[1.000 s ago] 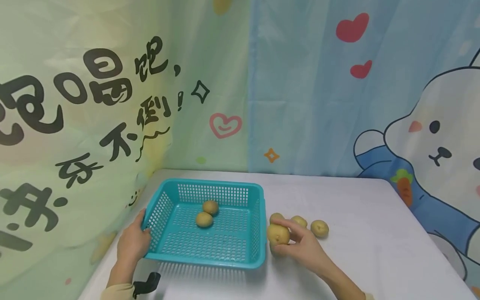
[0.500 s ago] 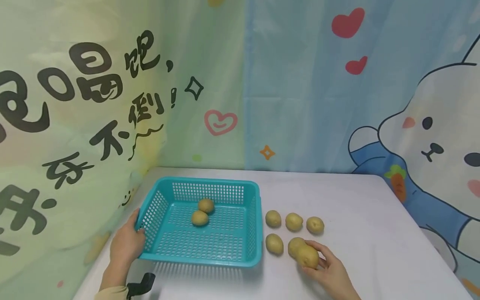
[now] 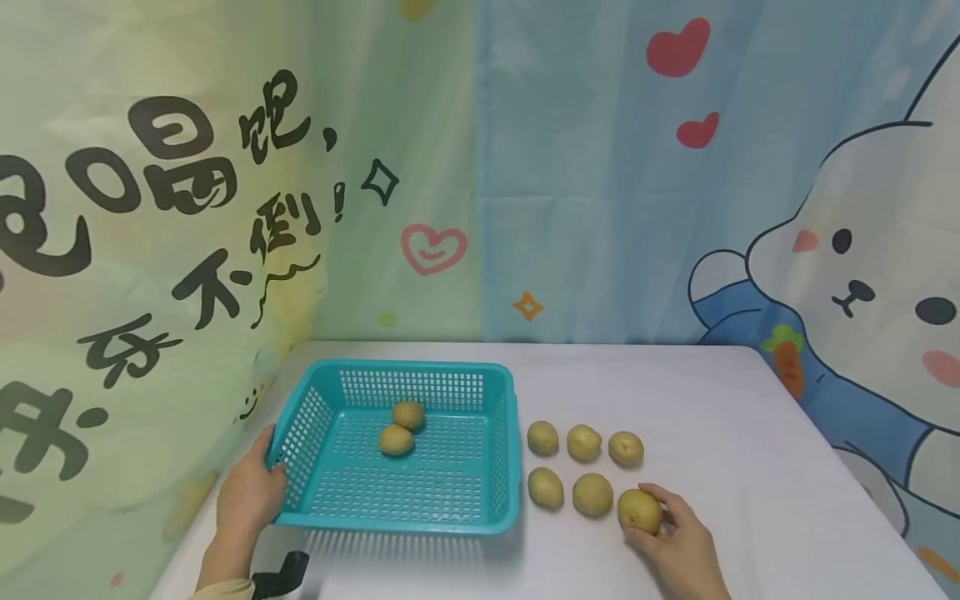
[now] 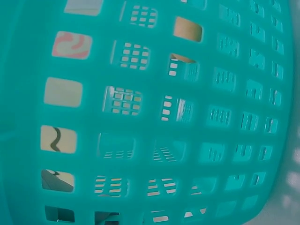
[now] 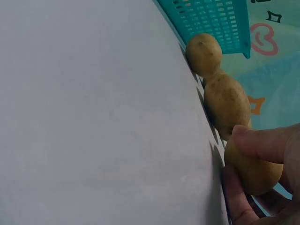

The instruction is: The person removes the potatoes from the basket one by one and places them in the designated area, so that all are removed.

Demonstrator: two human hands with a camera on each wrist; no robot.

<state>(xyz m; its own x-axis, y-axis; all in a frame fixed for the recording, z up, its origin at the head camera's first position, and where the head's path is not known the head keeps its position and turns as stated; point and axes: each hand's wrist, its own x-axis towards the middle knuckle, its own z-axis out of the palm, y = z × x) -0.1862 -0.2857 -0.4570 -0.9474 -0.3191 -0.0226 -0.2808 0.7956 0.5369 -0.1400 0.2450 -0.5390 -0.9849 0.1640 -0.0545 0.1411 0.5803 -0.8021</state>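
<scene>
A teal perforated basket (image 3: 504,450) sits on the white table with two potatoes (image 3: 396,439) (image 3: 408,414) inside. My left hand (image 3: 251,492) grips its left rim; the left wrist view shows only the basket wall (image 4: 154,122) up close. To the basket's right, potatoes lie in two rows of three. My right hand (image 3: 678,542) holds the potato at the near row's right end (image 3: 640,510) (image 5: 253,164), fingers curled round it, and it rests on the table. The other two of that row (image 3: 592,494) (image 3: 546,487) lie beside it, also seen as potatoes (image 5: 226,101) (image 5: 204,52) in the right wrist view.
The far row holds three potatoes (image 3: 542,437) (image 3: 584,442) (image 3: 626,447). A printed curtain (image 3: 570,183) hangs along the table's back and left sides. The white table (image 3: 750,467) spreads bare to the right of the potatoes. A black strap (image 3: 279,575) shows at my left wrist.
My right hand carried a potato from beside the basket rightward and toward me, and set it at the right end of the near row. The left hand kept its hold on the basket.
</scene>
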